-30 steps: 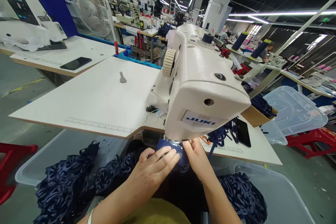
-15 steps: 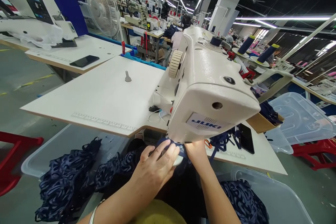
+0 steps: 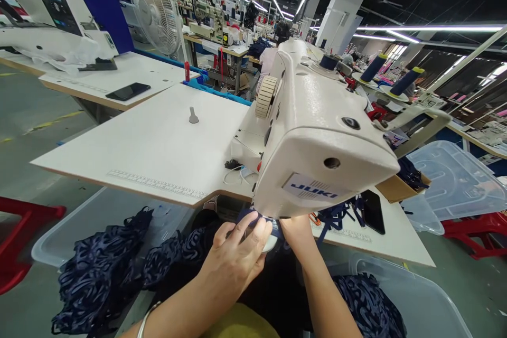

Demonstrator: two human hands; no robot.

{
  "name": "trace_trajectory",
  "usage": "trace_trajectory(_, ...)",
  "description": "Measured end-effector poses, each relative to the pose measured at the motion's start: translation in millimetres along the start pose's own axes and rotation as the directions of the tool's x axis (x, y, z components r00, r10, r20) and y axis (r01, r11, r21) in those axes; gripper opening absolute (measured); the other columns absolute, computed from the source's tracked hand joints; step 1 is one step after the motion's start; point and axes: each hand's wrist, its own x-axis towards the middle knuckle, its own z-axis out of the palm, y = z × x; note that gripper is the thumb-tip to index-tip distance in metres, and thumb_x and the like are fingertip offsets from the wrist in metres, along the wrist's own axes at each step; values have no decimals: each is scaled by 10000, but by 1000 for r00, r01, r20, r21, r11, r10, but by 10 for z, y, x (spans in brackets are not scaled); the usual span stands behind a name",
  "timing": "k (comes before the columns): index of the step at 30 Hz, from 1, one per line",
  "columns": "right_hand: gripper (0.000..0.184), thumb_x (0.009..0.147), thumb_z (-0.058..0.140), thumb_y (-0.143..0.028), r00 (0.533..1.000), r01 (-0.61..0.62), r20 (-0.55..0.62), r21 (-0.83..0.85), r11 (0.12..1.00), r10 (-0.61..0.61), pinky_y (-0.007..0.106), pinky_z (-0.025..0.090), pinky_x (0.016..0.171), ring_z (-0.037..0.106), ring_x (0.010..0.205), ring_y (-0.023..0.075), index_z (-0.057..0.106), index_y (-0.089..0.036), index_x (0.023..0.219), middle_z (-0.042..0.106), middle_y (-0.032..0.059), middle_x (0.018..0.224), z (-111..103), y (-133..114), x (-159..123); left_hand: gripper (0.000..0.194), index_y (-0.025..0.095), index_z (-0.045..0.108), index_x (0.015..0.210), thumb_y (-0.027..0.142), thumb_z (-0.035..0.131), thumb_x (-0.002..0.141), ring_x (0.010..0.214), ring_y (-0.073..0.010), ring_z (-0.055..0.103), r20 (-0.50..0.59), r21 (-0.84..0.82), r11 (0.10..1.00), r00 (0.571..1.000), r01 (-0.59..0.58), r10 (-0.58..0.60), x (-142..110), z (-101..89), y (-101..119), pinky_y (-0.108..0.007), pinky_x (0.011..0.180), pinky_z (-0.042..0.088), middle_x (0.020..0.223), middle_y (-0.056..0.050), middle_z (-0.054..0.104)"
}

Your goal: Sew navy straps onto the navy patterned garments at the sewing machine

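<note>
A white JUKI sewing machine (image 3: 317, 116) fills the middle, its head leaning over both hands. Just beneath it, navy fabric (image 3: 246, 215) lies over a small pale rounded machine bed (image 3: 271, 244). My left hand (image 3: 240, 253) is curled around this spot, its fingers pressed on the fabric. To the right, my right hand (image 3: 297, 232) reaches in against the fabric's edge, its fingers hidden under the machine head. How the fabric sits at the needle is hidden too.
Navy strips (image 3: 336, 216), an orange-handled tool (image 3: 315, 219) and a phone (image 3: 373, 211) lie right on the white table (image 3: 158, 137). Plastic bins with navy straps (image 3: 103, 269) stand below, left and right. A flat grey metal piece (image 3: 193, 115) rests at left.
The view has shifted very slightly, with the machine head a little further right in it. Both hands keep nearly the same place at the fabric.
</note>
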Motion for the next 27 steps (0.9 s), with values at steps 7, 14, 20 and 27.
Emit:
trace_trajectory(7,401,853,348,-192,990,118,90,-104,987,-109,385,451,987,583,1086,237,662,-203,1102,707,79,977,-30,-7,12,261,207,628,1127,191,508,895,1051,-172,585,-42,6,1000,999,-6,6,24,-4,0,-337,845,322,1086,6,696)
trace_trajectory(14,351,832,422,-195,998,2,63,-25,1000,0,373,467,933,608,1005,240,670,-217,1080,707,69,928,-40,-39,10,252,229,642,1108,200,532,883,1031,-157,591,-46,73,997,999,-23,26,19,30,-1,-330,839,320,1096,31,697)
trace_trajectory(20,201,807,467,-184,972,-228,73,105,968,222,302,482,759,609,784,198,653,-174,884,672,42,775,-126,-96,-128,279,272,603,1198,215,476,956,1131,-147,550,51,36,995,995,-91,89,-131,30,-101,-312,908,290,1156,22,680)
trace_trajectory(27,148,831,507,-256,929,-370,6,32,929,370,234,398,577,466,581,128,559,-180,714,537,-28,619,-127,-60,-275,440,247,561,1258,66,282,970,1251,-99,444,78,-27,982,979,-189,190,-153,-31,-186,-276,917,271,1128,24,682)
